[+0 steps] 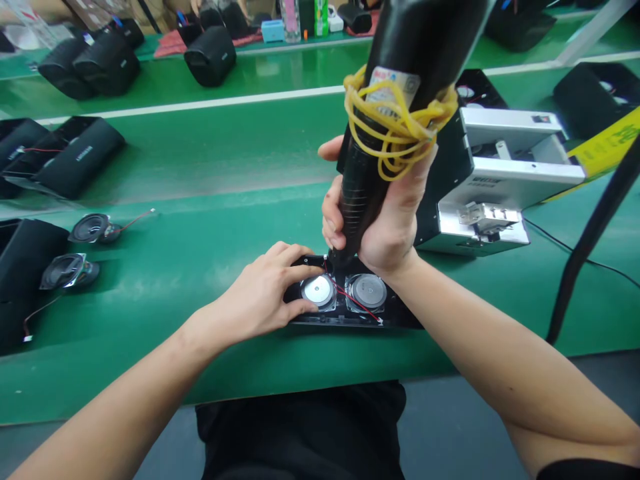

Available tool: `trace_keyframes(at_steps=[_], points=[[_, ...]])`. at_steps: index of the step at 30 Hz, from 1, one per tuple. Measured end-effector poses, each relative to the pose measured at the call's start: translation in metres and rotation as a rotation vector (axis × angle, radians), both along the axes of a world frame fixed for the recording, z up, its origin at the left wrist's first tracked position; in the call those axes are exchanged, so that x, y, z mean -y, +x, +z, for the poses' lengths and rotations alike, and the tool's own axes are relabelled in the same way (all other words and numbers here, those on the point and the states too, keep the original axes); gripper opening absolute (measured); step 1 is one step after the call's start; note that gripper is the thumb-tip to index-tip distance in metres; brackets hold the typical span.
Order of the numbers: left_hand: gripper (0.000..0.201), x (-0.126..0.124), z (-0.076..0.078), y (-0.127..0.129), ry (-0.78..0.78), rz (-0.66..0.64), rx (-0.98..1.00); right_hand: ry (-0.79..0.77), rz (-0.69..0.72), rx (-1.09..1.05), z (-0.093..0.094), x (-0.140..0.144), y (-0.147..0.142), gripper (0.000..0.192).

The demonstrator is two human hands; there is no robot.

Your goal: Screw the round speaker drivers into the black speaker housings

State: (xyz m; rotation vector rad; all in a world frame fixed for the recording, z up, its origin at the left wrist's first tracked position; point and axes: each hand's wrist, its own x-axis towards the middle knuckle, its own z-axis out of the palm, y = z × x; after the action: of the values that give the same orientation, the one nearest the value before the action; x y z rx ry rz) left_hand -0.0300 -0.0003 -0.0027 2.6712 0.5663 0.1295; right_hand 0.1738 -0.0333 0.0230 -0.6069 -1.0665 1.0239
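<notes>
My right hand [395,230] is wrapped round a black electric screwdriver [356,207], held upright with its tip down at the upper edge of a black speaker panel [400,316]. Yellow rubber bands [390,123] are wound about the tool's body. At the panel's left end my left hand [263,290] grips it, thumb on the near side and fingers on the far side. Two round speaker drivers [370,292] sit in the panel, with a red and black wire [357,303] across them. The screwdriver's very tip and any screw under it are hard to make out.
Two loose speaker drivers [67,271] with wires lie left, beside a black speaker housing [30,280]. A silver and black machine [500,173] stands at the right, near a black bar [590,247]. More black speaker housings [210,57] line the far green bench; a person's hands show there.
</notes>
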Motion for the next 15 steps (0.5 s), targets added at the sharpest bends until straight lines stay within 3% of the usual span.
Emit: trace_keyframes(at_steps=[7, 11, 15], points=[[0.045, 0.002, 0.008, 0.002, -0.092, 0.012, -0.017, -0.002, 0.058, -0.022, -0.007, 0.006, -0.006, 0.07], [0.051, 0.005, 0.011, 0.003, -0.054, 0.017, -0.037, -0.075, 0.05, -0.04, -0.008, 0.01, -0.009, 0.077], [0.054, 0.005, 0.006, 0.002, -0.022, 0.035, -0.04, -0.092, 0.069, -0.048, -0.01, 0.009, -0.008, 0.073]])
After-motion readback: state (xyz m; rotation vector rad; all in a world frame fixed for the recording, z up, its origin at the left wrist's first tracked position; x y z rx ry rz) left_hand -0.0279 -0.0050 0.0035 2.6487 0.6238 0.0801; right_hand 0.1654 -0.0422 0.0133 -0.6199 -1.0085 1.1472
